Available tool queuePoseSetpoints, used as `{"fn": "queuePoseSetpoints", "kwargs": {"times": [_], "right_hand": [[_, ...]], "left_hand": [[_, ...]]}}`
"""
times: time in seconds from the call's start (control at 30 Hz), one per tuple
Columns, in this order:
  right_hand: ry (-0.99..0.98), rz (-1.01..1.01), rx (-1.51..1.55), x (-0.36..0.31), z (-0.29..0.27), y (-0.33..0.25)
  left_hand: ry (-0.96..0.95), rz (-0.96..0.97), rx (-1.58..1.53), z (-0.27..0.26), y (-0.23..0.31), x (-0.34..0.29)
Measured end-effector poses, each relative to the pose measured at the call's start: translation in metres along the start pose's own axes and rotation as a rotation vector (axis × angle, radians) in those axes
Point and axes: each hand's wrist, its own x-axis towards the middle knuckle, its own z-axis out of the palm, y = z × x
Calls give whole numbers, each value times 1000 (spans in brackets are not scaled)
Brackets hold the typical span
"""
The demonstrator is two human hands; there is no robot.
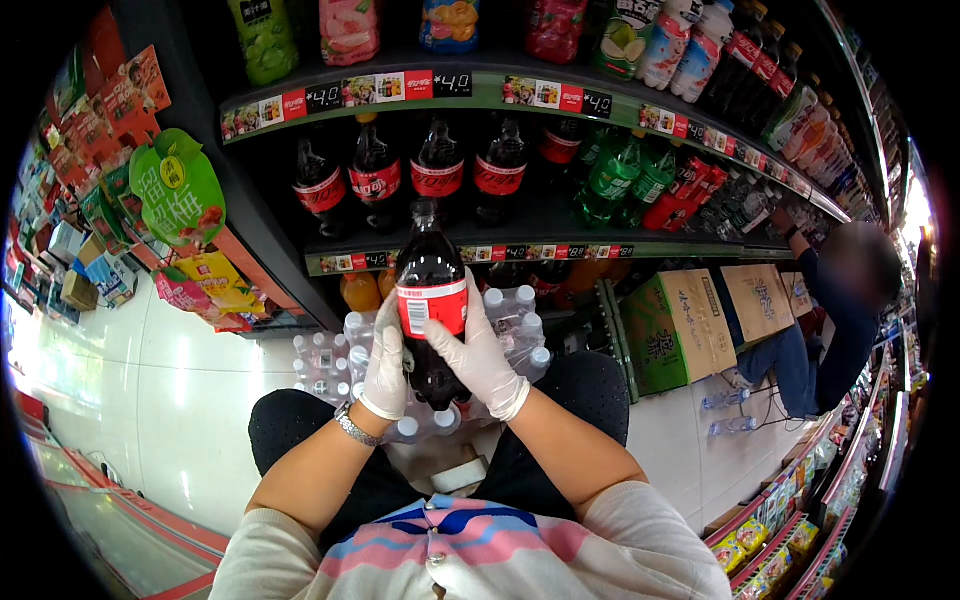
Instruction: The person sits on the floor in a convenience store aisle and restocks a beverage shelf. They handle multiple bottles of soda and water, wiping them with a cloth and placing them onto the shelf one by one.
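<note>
Both my hands wear white gloves and hold one cola bottle [436, 270] upright in front of the shelf. It is dark, with a red and white label that has a barcode turned toward me. My left hand [387, 365] wraps its left side; my right hand [476, 355] grips the right side, thumb across the lower label. Behind the bottle, a row of similar cola bottles [437, 172] stands on the shelf [400, 238]. Clear bottles with white caps [408, 428] stand packed together below my hands, between my knees.
Green soda bottles [612, 178] share that shelf to the right; juice bottles [452, 25] stand on the upper shelf [480, 80]. Cardboard boxes [705, 320] sit on the floor at right, near a crouching person [835, 310]. Hanging snack packs [215, 280] line the left.
</note>
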Motion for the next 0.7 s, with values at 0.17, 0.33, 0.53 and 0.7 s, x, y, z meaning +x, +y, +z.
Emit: {"fn": "queuePoseSetpoints", "kwargs": {"times": [0.17,0.33,0.53,0.7], "right_hand": [[-13,-82,-341,-10,12,-2],[-158,-42,-195,-12,16,-1],[-486,406,355,-15,6,-5],[-713,695,971,-27,7,-7]], "left_hand": [[162,78,-16,-4,8,5],[172,173,63,-20,29,19],[66,-214,-512,-36,63,26],[-144,-245,-712,-39,60,27]]}}
